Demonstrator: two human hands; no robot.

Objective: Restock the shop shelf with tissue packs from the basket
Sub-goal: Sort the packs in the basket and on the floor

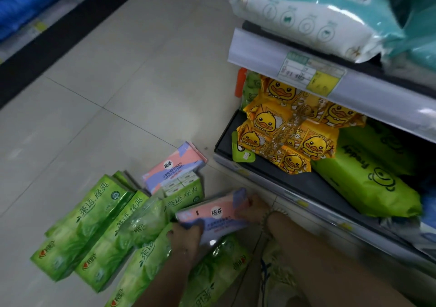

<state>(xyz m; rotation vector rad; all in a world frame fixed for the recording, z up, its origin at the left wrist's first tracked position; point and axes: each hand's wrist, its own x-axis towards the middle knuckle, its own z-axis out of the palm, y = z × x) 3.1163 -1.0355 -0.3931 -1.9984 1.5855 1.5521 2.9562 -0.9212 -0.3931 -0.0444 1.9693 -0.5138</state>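
Observation:
Both my hands grip one pink-and-lilac tissue pack [213, 214] low over the floor. My left hand [186, 238] holds its near left end and my right hand [256, 206] holds its far right end. A second pink-and-lilac pack [174, 165] rests on top of the pile behind it. Several green tissue packs [94, 226] lie spread on the tiled floor around my hands. The bottom shelf [266, 174] is to the right, with a bare dark strip at its front. No basket is in view.
Yellow duck-print packs [283, 132] and large green packs [368, 176] fill the bottom shelf. Teal-and-white packs [313, 16] sit on the shelf above, behind a price rail [313, 75]. Another shelf unit with blue goods [26, 2] lines the aisle's far side.

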